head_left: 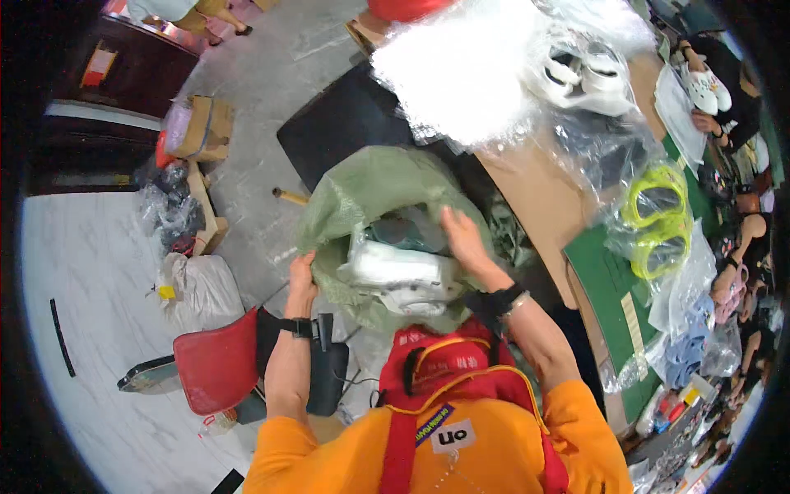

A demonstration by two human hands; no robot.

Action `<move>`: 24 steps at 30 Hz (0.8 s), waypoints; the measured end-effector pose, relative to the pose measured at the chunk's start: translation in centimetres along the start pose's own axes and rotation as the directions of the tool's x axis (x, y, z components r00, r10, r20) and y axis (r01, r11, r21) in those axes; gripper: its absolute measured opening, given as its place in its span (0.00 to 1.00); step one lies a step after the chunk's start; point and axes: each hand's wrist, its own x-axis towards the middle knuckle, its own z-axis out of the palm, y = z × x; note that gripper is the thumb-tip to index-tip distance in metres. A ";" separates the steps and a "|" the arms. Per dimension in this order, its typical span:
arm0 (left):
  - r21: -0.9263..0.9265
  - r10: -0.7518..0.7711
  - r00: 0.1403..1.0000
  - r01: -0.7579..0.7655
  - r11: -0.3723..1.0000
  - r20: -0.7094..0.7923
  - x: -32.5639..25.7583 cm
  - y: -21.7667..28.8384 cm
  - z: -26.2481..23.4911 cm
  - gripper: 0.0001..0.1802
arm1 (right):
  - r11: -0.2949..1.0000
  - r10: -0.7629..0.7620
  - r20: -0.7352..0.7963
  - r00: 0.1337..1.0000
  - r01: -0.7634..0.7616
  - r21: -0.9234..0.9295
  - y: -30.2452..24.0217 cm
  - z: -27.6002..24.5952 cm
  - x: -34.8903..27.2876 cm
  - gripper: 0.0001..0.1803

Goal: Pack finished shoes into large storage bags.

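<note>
A large green woven sack (362,185) stands open in front of me on the floor. My left hand (301,272) grips the sack's left rim. My right hand (461,235) reaches into the mouth from the right, resting on clear plastic bags. Inside lies a white bagged item (395,267) among other clear-wrapped pieces. I wear an orange top with a red apron, and a dark band sits on each wrist.
A red chair (216,362) stands at lower left. A brown and green worktable (605,284) at right carries bagged white shoes (584,78), yellow-green shoes (654,218) and blue ones (687,346). Other people sit along its far side. Cardboard boxes (204,128) and stuffed bags (197,288) line the floor.
</note>
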 end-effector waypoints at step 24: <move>0.678 0.589 0.782 -0.321 0.661 -0.204 1.4 3.1 -9.1 0.11 | 0.989 0.061 0.054 0.997 -0.068 0.135 -10.1 -4.2 18.8 0.10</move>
